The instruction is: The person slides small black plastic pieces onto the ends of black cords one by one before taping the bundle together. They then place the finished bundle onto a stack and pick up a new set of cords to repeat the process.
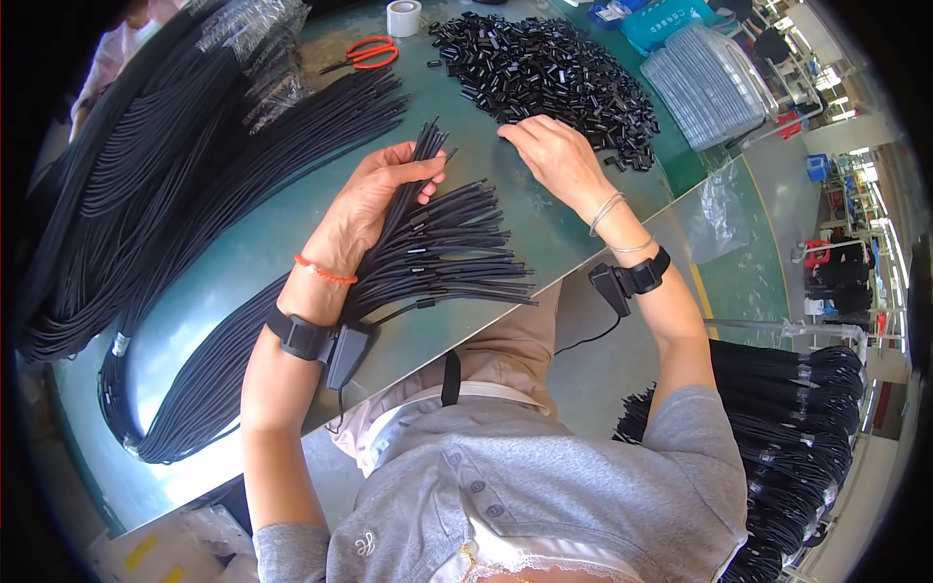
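Observation:
My left hand [394, 180] is closed around a bunch of black cables [428, 146], their cut ends sticking up past the thumb and fingers. Below that hand, more cables of the same bundle [457, 243] fan out over the table toward its near edge, a few with short black sleeves on them. My right hand [554, 160] is raised just in front of a heap of small black tubes [544, 73]. Its thumb and forefinger are pinched together, with a dark bit showing at their tips that looks like one of the tubes.
Orange-handled scissors [372, 52] and a white tape roll [403, 17] lie at the back. A thick cable bundle [126, 165], partly in clear plastic, covers the left. Grey stacked trays [705, 87] stand at the right. More black cables [787, 428] hang beside me, right of the table edge.

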